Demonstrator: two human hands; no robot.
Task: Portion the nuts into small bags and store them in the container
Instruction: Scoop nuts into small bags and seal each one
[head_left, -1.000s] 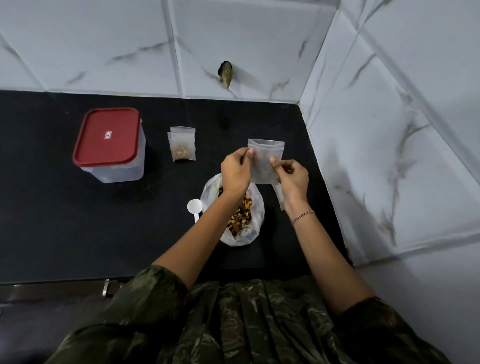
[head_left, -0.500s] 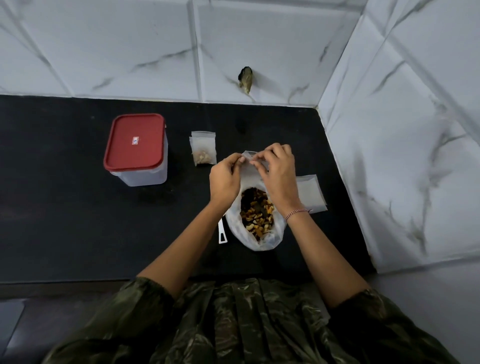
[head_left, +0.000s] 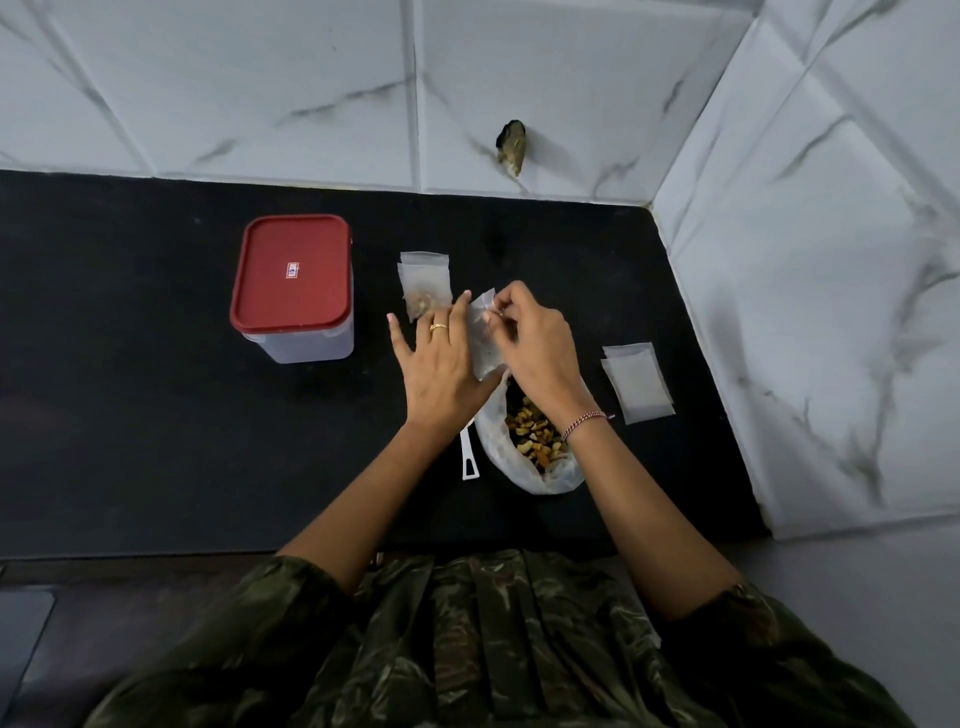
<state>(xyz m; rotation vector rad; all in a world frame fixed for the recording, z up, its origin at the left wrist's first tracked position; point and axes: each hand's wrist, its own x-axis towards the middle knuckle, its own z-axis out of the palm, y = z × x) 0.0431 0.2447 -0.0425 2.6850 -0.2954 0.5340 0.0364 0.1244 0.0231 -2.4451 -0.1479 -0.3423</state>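
Observation:
My right hand (head_left: 537, 345) pinches the top edge of a small clear bag (head_left: 482, 349) held above the counter. My left hand (head_left: 441, 364) lies beside it with fingers straight and spread, its thumb side touching the bag. Just below both hands lies a big open plastic bag of mixed nuts (head_left: 530, 447), partly hidden by my right wrist. A small bag with nuts in it (head_left: 422, 280) rests flat behind my left hand. A clear container with a shut red lid (head_left: 291, 275) stands to the left.
A stack of empty small bags (head_left: 638, 387) lies at the right near the wall. The handle of a white scoop (head_left: 469, 460) pokes out under my left wrist. Marble tile walls (head_left: 810, 312) close in the black counter (head_left: 130, 415) at back and right.
The view has shifted. My left hand's fingers have spread out straight from a pinch, while my right hand keeps its pinch on the small bag, now held more upright.

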